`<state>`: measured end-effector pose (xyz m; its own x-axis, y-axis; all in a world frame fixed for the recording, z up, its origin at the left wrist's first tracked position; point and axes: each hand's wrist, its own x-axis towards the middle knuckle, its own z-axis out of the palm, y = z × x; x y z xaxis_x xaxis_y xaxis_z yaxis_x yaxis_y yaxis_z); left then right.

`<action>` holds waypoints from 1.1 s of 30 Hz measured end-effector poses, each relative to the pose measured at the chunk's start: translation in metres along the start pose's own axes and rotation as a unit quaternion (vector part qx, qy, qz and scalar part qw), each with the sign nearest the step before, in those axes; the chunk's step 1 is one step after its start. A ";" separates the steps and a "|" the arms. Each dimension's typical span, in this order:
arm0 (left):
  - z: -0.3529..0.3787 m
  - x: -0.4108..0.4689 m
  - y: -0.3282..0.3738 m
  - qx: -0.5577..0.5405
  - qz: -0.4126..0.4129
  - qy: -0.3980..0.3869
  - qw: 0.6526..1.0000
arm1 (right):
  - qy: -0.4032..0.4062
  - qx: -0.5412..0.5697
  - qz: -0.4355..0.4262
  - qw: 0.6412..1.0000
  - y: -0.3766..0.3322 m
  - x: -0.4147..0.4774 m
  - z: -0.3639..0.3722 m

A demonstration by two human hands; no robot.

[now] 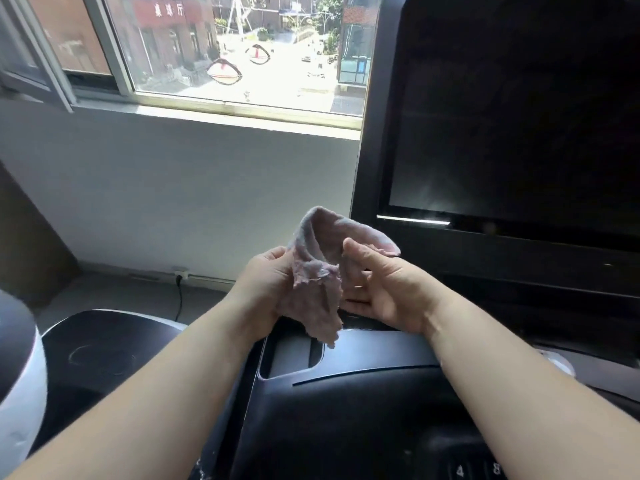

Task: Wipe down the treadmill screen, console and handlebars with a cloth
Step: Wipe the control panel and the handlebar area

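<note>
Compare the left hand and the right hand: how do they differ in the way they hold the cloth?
The left hand grips the bunched lower part of the cloth, which hides its fingers; the right hand holds the upper fold under its thumb, with its fingers in plain view. The cloth's loose end hangs below the left hand, not the right hand. Both hands are bare and raised above the console, left of the dark screen.

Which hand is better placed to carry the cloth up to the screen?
Right, probably: the right hand holds the cloth nearest the screen, which stands up on that side. The left hand grips the cloth too, but farther from it.
</note>
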<state>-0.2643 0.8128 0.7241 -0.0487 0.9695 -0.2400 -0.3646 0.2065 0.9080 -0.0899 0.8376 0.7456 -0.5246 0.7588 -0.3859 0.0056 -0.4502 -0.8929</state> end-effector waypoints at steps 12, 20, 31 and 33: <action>-0.013 0.001 -0.008 0.198 -0.106 0.022 0.974 | 0.126 0.001 -0.047 0.991 0.022 0.001 -0.001; 0.013 -0.035 -0.137 0.559 0.149 -0.038 0.815 | 0.373 -0.042 -0.038 0.926 0.071 -0.018 -0.070; 0.037 -0.032 -0.180 0.564 0.223 0.013 0.795 | 0.378 -0.162 -0.038 0.911 0.095 -0.021 -0.083; 0.034 -0.022 -0.181 0.549 0.227 0.036 0.803 | 0.365 -0.205 -0.037 0.907 0.098 -0.022 -0.083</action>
<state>-0.1657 0.7589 0.5763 -0.0121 0.9757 0.2190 0.7448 -0.1373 0.6530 -0.0072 0.8158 0.6477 0.1663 0.9566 -0.2392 0.3883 -0.2865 -0.8759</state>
